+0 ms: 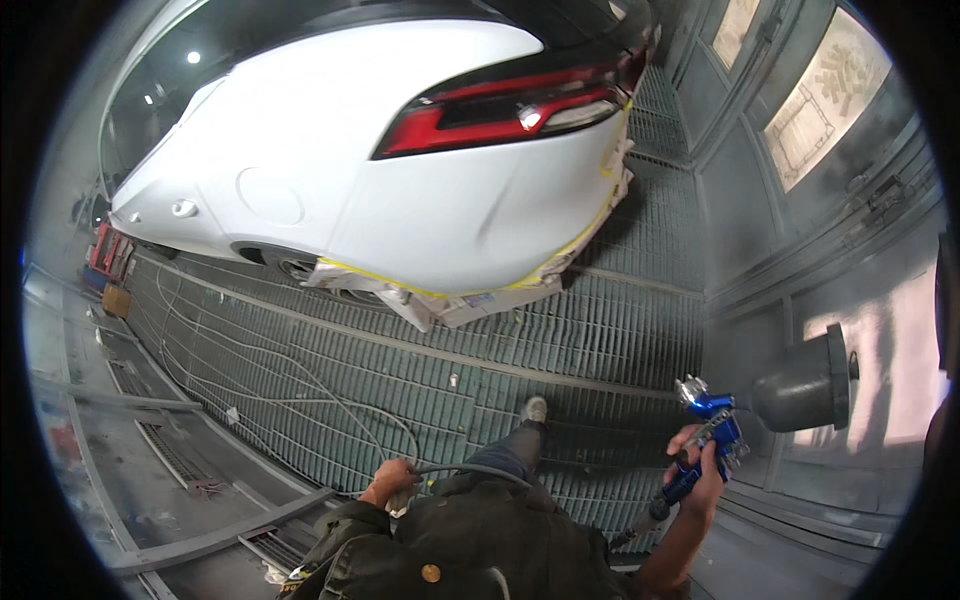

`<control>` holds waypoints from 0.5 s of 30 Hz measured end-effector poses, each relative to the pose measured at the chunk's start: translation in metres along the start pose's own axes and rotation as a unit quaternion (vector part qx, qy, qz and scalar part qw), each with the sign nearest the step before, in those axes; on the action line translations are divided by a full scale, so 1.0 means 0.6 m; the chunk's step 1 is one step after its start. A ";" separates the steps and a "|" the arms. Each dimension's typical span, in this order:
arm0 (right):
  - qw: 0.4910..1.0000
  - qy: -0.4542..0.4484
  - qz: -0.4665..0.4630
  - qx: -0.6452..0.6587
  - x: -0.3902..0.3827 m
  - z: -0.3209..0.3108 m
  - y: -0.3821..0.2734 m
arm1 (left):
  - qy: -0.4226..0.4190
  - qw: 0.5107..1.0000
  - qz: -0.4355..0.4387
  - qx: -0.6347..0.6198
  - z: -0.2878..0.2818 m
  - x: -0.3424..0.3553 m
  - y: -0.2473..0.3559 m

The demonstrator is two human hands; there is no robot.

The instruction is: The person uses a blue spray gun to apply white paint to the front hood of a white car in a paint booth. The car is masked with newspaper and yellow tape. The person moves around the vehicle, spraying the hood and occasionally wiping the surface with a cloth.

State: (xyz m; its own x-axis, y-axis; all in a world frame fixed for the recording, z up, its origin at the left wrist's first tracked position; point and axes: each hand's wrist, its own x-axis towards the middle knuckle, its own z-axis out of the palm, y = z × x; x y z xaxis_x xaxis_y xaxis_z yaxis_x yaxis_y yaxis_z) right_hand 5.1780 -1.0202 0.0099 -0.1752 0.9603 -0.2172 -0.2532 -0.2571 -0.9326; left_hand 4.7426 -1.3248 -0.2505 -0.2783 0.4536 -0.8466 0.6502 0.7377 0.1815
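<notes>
In my right hand (706, 478) is a blue spray gun (728, 434), its handle gripped in closed fingers. A dark cup (803, 384) is joined to the gun and sticks out to the right. The gun's silver front end (690, 389) points away from me, toward the floor behind the car. My left hand (394, 476), low and left of the middle, is closed around a grey air hose (455, 468) that crosses in front of my body. Ahead stands a white car (470, 210), apart from both hands. Yellow tape and masking paper (500, 304) line its lower rear edge.
The floor is metal grating (620, 345), with the hose lying in loops (300, 385) at the left. Grey wall panels with lit windows (830, 95) rise on the right. At the far left are a red cart (108, 250) and a cardboard box (116, 300).
</notes>
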 end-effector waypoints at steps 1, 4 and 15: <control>1.000 -0.023 -0.003 -0.009 0.022 -0.013 -0.003 | -0.003 1.000 -0.015 -0.015 0.023 0.007 0.017; 0.998 -0.065 0.016 -0.007 0.084 -0.058 -0.029 | 0.018 1.000 -0.016 -0.012 0.072 0.031 0.092; 0.987 -0.122 0.087 -0.053 0.290 -0.150 -0.087 | 0.140 0.975 -0.043 -0.166 0.037 -0.001 0.327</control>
State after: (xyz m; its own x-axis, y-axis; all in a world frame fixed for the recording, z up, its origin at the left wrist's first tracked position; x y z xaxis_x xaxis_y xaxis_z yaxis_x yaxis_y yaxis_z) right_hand 5.2463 -0.8297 -0.0052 -0.4337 0.8447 -0.3138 -0.0993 -0.3909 -0.9150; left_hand 4.8860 -1.1912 -0.2252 -0.5337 0.4666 -0.7053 0.3632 0.8796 0.3071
